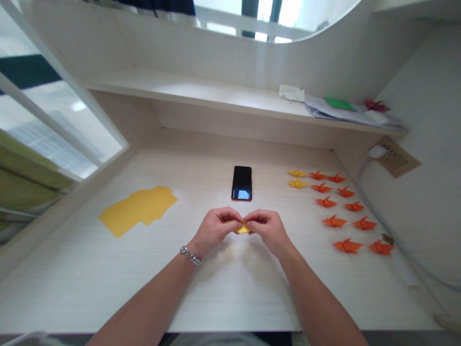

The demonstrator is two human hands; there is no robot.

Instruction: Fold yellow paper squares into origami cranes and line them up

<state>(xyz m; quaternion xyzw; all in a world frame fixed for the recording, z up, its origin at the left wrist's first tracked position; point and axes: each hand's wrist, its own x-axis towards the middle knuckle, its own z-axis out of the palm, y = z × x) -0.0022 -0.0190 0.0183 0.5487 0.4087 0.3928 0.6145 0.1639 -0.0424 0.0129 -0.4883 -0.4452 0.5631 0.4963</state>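
Observation:
Between my two hands is a small piece of folded yellow paper (243, 228), held up just above the desk. My left hand (217, 228) pinches its left side between thumb and fingers, and a silver chain bracelet (190, 255) circles that wrist. On the other side, my right hand (267, 228) grips the paper in the same way, with the thumbs close together. Fingers cover most of the paper, so its exact folds cannot be made out. Right behind the hands lies a black phone (242, 183), flat on the desk.
Overlapping yellow paper sheets (139, 209) lie at the left. To the right stand two yellow paper cranes (297, 184) and rows of orange paper cranes (334, 221). A white cable (378, 211) runs from the wall socket (398, 156). Papers (334, 108) rest on the shelf (216, 93).

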